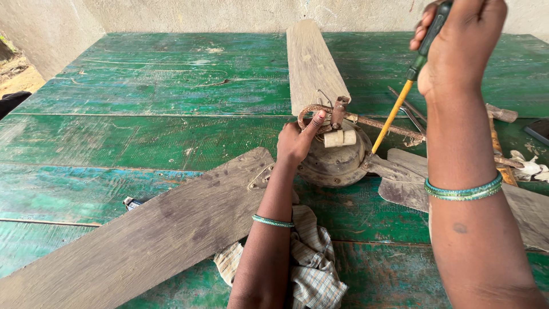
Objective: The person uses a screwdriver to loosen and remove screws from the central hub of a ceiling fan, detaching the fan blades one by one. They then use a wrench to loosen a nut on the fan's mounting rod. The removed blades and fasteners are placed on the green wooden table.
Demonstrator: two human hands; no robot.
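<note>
Right hand [460,43], screwdriver [400,100] tip down-left.

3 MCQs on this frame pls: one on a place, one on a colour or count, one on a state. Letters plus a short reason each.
1. Where does the yellow shaft tip of the green-handled screwdriver rest?
A. on the checked cloth
B. at the blade bracket beside the dusty round metal fan motor housing
C. on the far blade

2. What colour is the worn wooden plank table?
A. green
B. red
C. white

3. What is the left hand doing?
A. lying flat on the table
B. holding the cloth
C. gripping the rusty hook on top of the housing

Answers:
1 B, the tip meets the bracket at the housing's right edge, held by the right hand.
2 A, the paint is green throughout.
3 C, its fingers curl around the hook.
</note>
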